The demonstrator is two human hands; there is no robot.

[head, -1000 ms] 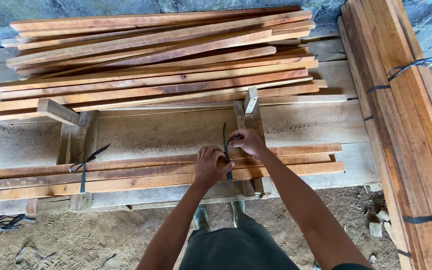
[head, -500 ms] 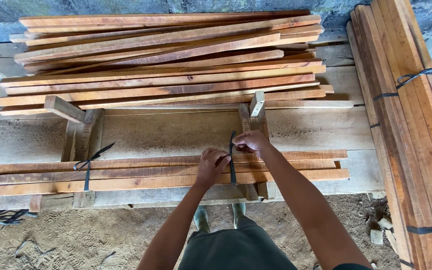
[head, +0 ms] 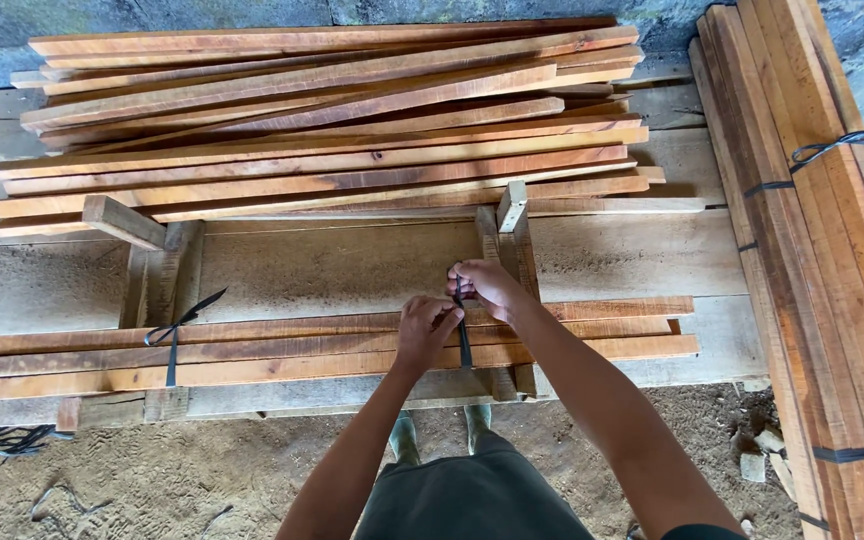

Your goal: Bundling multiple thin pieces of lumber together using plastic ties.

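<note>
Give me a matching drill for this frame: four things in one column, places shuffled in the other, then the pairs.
Things
1. black strap between the hands
2. tied black strap
3. loose slat pile
4. strapped slat bundles

Places
A. far side of the bench, by the wall
B. left part of the near slat bundle
C. right edge of view, running toward the camera
D. around the near slat bundle, right of its middle

Pairs: 1-D, 2-B, 3-A, 4-C. The left hand and right hand both grip strap 1 over the near slat bundle.
</note>
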